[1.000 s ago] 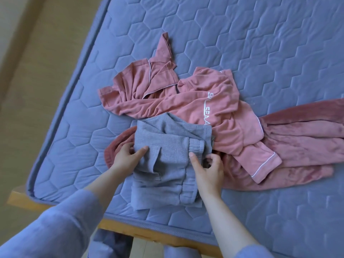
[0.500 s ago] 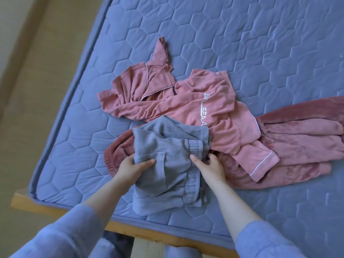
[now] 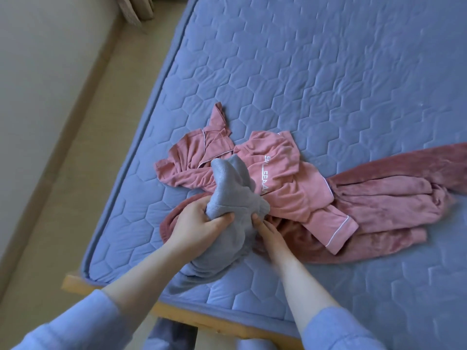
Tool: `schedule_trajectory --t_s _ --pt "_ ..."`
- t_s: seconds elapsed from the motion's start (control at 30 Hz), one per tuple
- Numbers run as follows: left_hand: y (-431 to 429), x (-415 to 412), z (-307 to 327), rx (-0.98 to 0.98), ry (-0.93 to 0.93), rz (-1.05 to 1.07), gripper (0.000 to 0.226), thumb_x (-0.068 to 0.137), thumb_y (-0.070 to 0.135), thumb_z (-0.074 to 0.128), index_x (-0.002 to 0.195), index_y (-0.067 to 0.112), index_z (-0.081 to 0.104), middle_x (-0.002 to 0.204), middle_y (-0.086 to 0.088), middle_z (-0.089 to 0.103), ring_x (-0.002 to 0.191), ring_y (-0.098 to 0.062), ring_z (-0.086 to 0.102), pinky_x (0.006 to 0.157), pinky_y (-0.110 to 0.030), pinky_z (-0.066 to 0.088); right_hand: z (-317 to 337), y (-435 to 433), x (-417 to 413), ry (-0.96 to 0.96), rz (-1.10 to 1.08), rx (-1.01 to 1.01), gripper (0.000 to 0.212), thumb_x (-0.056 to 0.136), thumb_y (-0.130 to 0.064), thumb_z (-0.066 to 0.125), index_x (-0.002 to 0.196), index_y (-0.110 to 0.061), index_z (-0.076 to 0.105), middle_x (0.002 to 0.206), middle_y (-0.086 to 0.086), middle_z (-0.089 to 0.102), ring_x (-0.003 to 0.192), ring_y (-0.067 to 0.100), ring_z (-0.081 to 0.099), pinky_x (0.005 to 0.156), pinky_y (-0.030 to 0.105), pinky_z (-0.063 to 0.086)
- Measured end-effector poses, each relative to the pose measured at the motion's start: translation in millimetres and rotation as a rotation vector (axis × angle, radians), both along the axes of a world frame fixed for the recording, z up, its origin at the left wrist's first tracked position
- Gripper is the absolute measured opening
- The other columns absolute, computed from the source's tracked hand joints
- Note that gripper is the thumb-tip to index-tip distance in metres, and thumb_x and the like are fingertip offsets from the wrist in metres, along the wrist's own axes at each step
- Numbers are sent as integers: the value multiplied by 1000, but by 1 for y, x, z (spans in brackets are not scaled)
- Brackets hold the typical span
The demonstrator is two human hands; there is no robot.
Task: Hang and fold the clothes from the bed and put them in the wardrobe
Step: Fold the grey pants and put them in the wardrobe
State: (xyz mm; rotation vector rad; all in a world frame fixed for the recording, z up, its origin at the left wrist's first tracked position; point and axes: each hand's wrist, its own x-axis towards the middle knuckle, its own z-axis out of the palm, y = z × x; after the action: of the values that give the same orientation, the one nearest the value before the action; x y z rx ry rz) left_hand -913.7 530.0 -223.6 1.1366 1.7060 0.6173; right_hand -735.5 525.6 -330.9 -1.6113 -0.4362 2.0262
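From my remote seat, the wooden bed frame (image 3: 75, 285) shows at the near left corner of the blue quilted mattress (image 3: 328, 72). A little in from that corner I see the left hand (image 3: 199, 224) clenched round a bunch of the grey garment (image 3: 232, 195), fingers curled deep into the cloth. The garment sits close to the mattress's near edge. It is drawn up into a crumpled peak between the two hands, and its lower end trails down to that edge. The right hand (image 3: 269, 232) grasps the garment's right side, thumb on top and the other fingers tucked under a fold. Behind and to the right, touching the grey cloth, lies a pink pyjama top (image 3: 285, 178) with white piping and white lettering, spread loosely. One cuffed sleeve of it rests across a plush rose garment (image 3: 379, 198), which stretches toward the mattress's right side and passes under the grey garment at its left end.
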Motion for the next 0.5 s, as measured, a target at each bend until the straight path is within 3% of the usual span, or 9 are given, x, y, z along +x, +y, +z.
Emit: schedule_trajectory --t_s 0.13,0.2,0.27,0.3,0.37,0.4,0.5 --pt "16 -7 68 90 35 -83 9 71 34 67 77 26 68 72 18 69 71 3 63 64 -18 48 53 11 -14 218 -103 62 61 81 -45 61 130 -10 57 124 13 67 108 23 68 81 34 58" --pt "26 -13 104 146 58 -140 6 77 26 73 75 26 68 70 18 69 70 4 63 64 -18 48 79 16 -22 322 -115 100 66 86 -49 56 140 -10 50 135 15 59 123 28 58 105 44 47" --pt "34 -18 140 175 68 -185 6 80 25 74 85 22 71 80 7 74 81 -8 68 73 -31 54 106 21 -32 388 -101 120 65 92 -59 45 140 -16 52 139 13 57 132 35 48 117 53 27" --pt "37 -19 159 198 75 -212 10 80 26 74 88 21 72 82 3 74 84 -11 69 76 -33 54 121 23 -36 415 -107 128 64 92 -63 42 135 -19 59 136 11 59 131 35 48 115 52 31" --pt "41 -22 197 257 96 -275 9 81 26 75 88 21 71 82 2 74 83 -10 69 77 -31 53 150 28 -47 485 -124 176 61 92 -65 40 124 -22 68 135 9 61 125 24 57 97 38 51" --pt "43 -24 216 289 114 -315 9 80 25 75 87 22 71 81 3 74 82 -8 68 76 -29 52 166 30 -52 498 -132 206 61 93 -65 38 124 -21 68 135 9 60 124 21 58 92 33 54" --pt "51 -32 273 399 177 -446 9 79 25 76 85 22 70 73 10 69 72 -2 63 70 -23 49 216 38 -71 497 -177 301 69 94 -68 36 134 -17 60 141 11 55 131 21 52 100 36 48"
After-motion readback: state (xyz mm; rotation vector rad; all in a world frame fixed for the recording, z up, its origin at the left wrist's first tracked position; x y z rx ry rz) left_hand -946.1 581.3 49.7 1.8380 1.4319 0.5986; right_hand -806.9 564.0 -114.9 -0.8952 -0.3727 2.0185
